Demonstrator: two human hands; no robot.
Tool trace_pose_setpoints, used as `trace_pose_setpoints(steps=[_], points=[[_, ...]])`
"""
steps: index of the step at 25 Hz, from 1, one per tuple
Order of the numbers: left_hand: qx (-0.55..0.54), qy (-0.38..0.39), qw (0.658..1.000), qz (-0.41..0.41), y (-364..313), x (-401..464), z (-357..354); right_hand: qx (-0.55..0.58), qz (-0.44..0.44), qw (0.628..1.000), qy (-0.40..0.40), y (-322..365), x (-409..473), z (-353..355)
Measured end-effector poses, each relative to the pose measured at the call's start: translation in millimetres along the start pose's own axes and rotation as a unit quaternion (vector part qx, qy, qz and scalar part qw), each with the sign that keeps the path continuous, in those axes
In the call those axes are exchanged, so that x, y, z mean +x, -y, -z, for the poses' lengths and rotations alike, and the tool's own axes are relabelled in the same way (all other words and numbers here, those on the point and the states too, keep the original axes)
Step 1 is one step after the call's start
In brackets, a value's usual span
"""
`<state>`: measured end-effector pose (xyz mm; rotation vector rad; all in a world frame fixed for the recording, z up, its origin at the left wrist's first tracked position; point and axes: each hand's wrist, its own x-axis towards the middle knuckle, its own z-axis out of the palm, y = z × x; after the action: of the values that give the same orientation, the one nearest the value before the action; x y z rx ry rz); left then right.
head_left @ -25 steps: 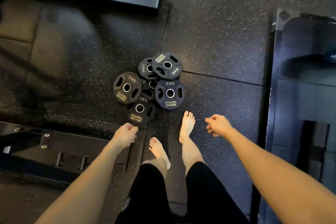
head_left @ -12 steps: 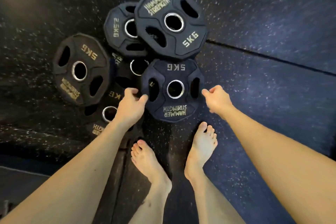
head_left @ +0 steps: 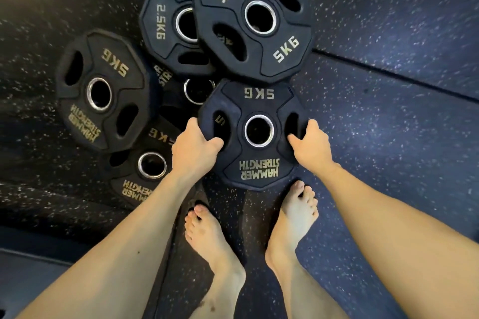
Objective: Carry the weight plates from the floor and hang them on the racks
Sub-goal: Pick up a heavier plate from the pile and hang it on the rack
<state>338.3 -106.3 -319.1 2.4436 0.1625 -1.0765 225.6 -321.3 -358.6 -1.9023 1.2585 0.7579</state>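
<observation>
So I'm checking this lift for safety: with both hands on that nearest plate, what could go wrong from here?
1. The bare right foot has its toes right at the near edge of the gripped black rubber 5KG plate; a slip could crush them.
2. The left hand and right hand hold it only through side slots, so it may tilt.
3. It overlaps a lower black plate, which might shift.

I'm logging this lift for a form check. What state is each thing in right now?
Nearest 5KG plate: gripped at both side slots, overlapping the pile.
Left hand: gripping its left slot.
Right hand: gripping its right slot.
Far 5KG plate: flat, overlapping the 2.5KG plate.
Left 5KG plate: untouched, overlapping another plate.
Bottom plate: partly covered.
</observation>
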Motion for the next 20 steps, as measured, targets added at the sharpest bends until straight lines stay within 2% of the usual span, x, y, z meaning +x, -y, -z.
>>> trace_pose_setpoints(steps=[5, 7, 9, 12, 16, 20], points=[[-0.094, 0.003, 0.990, 0.102, -19.9, -39.2, 31.5, 0.094, -0.054, 0.992, 0.062, 6.2, -47.3, 29.7], [-0.119, 0.011, 0.987, 0.108, -25.0, -69.4, 53.6, 0.106, -0.068, 0.989, 0.082, 14.9, -76.9, 49.1], [-0.144, 0.014, 0.985, 0.090, -33.7, -106.4, 82.4, 0.129, -0.045, 0.987, 0.085, 28.5, -113.3, 74.9], [-0.182, 0.010, 0.981, 0.070, -65.4, -158.8, 134.3, 0.178, -0.006, 0.983, 0.049, 58.0, -175.4, 124.4], [-0.245, -0.030, 0.969, 0.020, -120.1, -247.2, 220.3, 0.252, 0.052, 0.966, 0.005, 109.6, -279.5, 207.7], [-0.340, -0.063, 0.938, -0.040, -163.0, -356.2, 304.9, 0.321, 0.148, 0.935, -0.035, 152.4, -400.6, 291.6]])
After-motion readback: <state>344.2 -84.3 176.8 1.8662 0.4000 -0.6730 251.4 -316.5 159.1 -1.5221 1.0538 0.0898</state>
